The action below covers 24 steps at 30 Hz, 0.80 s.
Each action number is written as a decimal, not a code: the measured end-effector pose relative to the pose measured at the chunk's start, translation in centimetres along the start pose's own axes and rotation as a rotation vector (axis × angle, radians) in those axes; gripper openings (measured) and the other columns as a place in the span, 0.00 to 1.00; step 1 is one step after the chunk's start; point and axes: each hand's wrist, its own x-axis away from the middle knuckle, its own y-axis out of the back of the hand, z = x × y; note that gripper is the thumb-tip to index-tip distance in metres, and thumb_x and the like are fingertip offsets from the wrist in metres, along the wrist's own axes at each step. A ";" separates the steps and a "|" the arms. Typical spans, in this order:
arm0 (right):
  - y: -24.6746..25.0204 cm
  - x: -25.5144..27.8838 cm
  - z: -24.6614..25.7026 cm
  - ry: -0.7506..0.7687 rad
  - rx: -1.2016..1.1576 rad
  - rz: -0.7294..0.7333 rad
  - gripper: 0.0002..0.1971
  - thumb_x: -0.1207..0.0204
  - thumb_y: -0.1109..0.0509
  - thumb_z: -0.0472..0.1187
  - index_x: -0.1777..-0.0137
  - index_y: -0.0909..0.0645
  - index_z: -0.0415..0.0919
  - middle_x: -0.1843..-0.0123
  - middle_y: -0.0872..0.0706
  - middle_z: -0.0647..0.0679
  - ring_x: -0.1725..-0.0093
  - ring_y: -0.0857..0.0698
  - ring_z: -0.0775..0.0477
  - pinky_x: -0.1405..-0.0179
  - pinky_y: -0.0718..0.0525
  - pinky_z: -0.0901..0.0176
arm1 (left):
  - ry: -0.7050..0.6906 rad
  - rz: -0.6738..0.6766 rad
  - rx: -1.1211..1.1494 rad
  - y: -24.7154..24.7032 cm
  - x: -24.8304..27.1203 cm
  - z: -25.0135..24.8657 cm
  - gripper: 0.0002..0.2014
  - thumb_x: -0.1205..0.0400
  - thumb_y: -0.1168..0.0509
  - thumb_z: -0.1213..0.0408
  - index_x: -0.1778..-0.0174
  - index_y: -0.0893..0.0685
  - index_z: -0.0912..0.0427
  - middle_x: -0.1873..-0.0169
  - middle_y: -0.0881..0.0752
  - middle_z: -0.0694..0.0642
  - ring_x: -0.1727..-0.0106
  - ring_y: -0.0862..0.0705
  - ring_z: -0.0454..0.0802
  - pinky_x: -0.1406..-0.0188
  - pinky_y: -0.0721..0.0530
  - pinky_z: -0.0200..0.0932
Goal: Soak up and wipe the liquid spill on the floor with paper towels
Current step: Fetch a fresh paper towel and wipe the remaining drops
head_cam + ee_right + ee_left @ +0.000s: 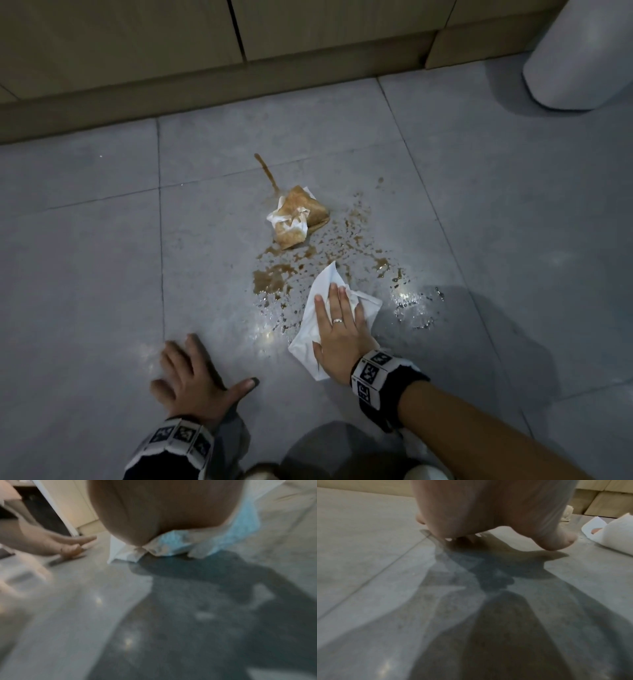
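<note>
Ok so we're down on the grey tile floor (102,240) rn. Our right hand (339,337) is flat on a fresh white paper towel (308,325), fingers (322,310) straight and a bit apart, pressing it down, not gripping it. There's a ring on one finger, and a marker wristband (375,375) on that wrist. The towel sits at the near edge of the brown spill (274,277), w/ its far corner poking into the splatter.

Spill is roughly mid-floor, in front of the wood cabinet base (205,92): a bigger puddle just left of the towel, lots of droplets spreading right, plus a thin streak running toward the cabinet. Shiny wet specks on the tile to the right of our hand too.

A second towel wad (298,216), soaked brown and crumpled, lies on the floor past the puddle, apart from the clean one.

Left hand (191,380) is planted on bare tile near the bottom left, well clear of the spill, fingers spread and straight, thumb out to the side, holding nothing. Left wrist view shows the fingertips touching the tile.

White rounded bin-type thing (582,54) at the top right corner, can't tell what exactly. Right wrist view is blurry, just palm on paper.
</note>
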 end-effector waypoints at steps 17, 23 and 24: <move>1.2 2.1 -1.8 0.063 -0.060 0.108 0.47 0.36 0.50 0.70 0.27 0.36 0.32 0.26 0.26 0.33 0.25 0.36 0.39 0.26 0.50 0.40 | -1.026 -0.216 -0.435 -0.6 0.3 -10.5 0.39 0.58 0.14 0.55 0.48 0.10 0.56 0.48 0.10 0.50 0.48 0.11 0.45 0.54 0.14 0.38; 1.0 4.1 -3.7 0.092 -0.004 0.086 0.34 0.30 0.44 0.57 0.28 0.35 0.35 0.29 0.20 0.40 0.28 0.32 0.45 0.30 0.43 0.37 | -0.902 -0.036 -0.660 -0.7 1.0 -10.7 0.28 0.11 0.55 0.60 0.18 0.59 0.56 0.17 0.59 0.53 0.17 0.57 0.48 0.21 0.65 0.48; 1.1 4.2 -3.9 0.090 -0.003 0.103 0.33 0.30 0.48 0.55 0.28 0.35 0.36 0.30 0.20 0.41 0.29 0.31 0.45 0.28 0.46 0.39 | -0.898 -0.044 -0.692 -0.7 1.3 -10.6 0.27 0.11 0.57 0.61 0.18 0.61 0.56 0.17 0.59 0.53 0.17 0.58 0.48 0.21 0.67 0.50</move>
